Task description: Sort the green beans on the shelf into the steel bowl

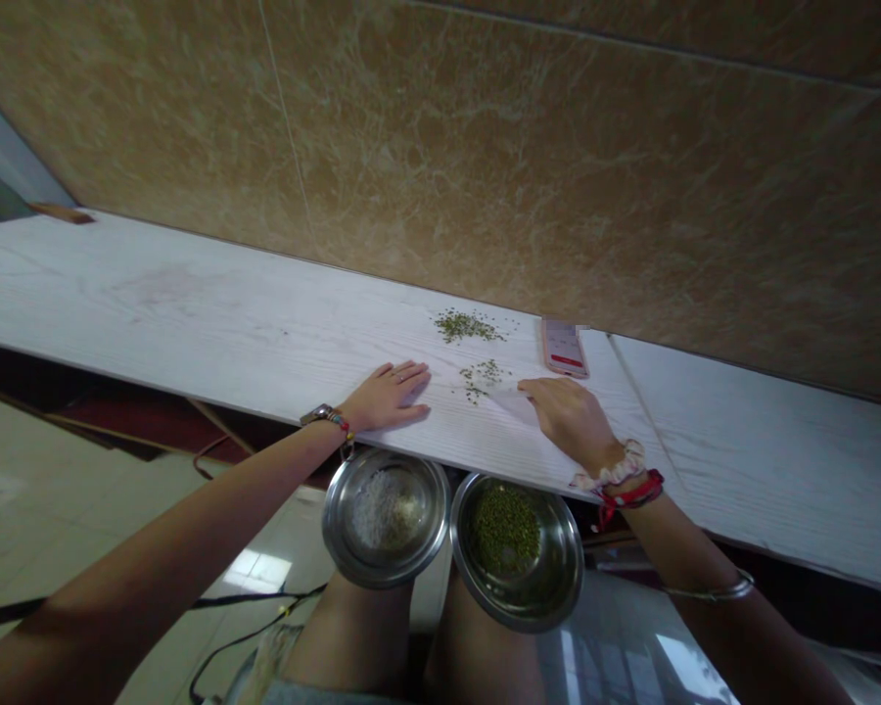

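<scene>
My left hand (389, 397) lies flat on the white board (212, 323) with its fingers stretched out, holding nothing. Between thumb and fingers my right hand (567, 416) pinches a thin, whitish, translucent piece (510, 394), its exact kind unclear. That piece touches or sits just beside a small scatter of green beans (483, 374), which look like mung beans. A larger patch of green beans (466, 325) is spread farther back, near the wall. Below the board's edge, a steel bowl (339, 548) contains white grains, and another steel bowl (558, 597) contains green beans.
A phone (565, 348) with a lit screen rests on the board beyond my right hand. The brown marbled wall (440, 147) rises behind the board. Both bowls rest at my legs (352, 627). A dark cable (227, 651) runs across the lower left.
</scene>
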Action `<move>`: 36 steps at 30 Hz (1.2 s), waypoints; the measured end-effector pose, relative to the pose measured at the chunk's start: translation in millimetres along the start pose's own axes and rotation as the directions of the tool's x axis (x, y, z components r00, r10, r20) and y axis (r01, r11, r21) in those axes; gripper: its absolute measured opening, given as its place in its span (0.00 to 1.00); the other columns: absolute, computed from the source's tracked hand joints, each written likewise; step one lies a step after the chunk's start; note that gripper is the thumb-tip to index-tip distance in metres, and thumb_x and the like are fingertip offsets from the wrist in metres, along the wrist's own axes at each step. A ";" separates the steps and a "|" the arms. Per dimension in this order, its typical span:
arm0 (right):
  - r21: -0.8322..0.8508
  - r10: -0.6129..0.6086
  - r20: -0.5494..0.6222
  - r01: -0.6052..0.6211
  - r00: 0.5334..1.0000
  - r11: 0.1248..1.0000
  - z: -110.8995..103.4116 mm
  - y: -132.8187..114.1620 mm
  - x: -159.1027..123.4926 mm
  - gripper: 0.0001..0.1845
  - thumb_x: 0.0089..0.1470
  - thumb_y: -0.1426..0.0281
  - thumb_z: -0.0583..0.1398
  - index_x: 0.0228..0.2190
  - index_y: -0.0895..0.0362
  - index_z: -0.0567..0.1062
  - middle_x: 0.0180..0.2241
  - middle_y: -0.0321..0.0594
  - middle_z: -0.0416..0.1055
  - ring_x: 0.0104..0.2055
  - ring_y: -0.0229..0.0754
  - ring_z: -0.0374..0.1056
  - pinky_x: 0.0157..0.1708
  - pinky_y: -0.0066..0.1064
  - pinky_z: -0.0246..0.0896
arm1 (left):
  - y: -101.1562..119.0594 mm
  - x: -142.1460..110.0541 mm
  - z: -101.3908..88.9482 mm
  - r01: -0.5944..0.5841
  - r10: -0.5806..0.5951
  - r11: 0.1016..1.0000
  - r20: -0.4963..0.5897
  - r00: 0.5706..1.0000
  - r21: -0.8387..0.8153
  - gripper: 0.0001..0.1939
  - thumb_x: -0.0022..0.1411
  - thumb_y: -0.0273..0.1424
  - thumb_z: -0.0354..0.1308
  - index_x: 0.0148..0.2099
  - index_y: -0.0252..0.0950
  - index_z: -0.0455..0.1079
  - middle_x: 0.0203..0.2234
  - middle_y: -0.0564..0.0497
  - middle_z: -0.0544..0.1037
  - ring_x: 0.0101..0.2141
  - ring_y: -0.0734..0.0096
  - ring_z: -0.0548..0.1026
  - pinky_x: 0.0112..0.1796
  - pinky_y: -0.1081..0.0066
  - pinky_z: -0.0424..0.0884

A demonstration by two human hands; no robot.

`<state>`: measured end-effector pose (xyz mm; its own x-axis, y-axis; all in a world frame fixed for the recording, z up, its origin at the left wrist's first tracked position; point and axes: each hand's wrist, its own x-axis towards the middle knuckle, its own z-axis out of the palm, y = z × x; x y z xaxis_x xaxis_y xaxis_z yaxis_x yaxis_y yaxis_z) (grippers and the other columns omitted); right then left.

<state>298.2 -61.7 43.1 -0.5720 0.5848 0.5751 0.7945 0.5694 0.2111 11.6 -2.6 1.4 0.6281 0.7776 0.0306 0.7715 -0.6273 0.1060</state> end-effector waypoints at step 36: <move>0.037 0.022 -0.125 -0.017 0.992 0.999 -31.2 -19.2 -17.7 0.14 0.55 0.80 0.51 0.37 0.57 0.74 0.33 0.42 0.77 0.35 0.41 0.72 0.37 0.35 0.66 | -0.4 -0.3 0.5 -0.001 0.001 1.000 -0.009 1.000 -0.025 0.31 0.63 0.47 0.45 0.63 0.38 0.52 0.63 0.47 0.55 0.62 0.61 0.53 0.59 0.60 0.47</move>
<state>299.5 -101.0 53.5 -0.5246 0.5203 0.6738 0.7962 0.5800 0.1721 11.1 -2.6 0.9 0.6277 0.7774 0.0399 0.7681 -0.6269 0.1307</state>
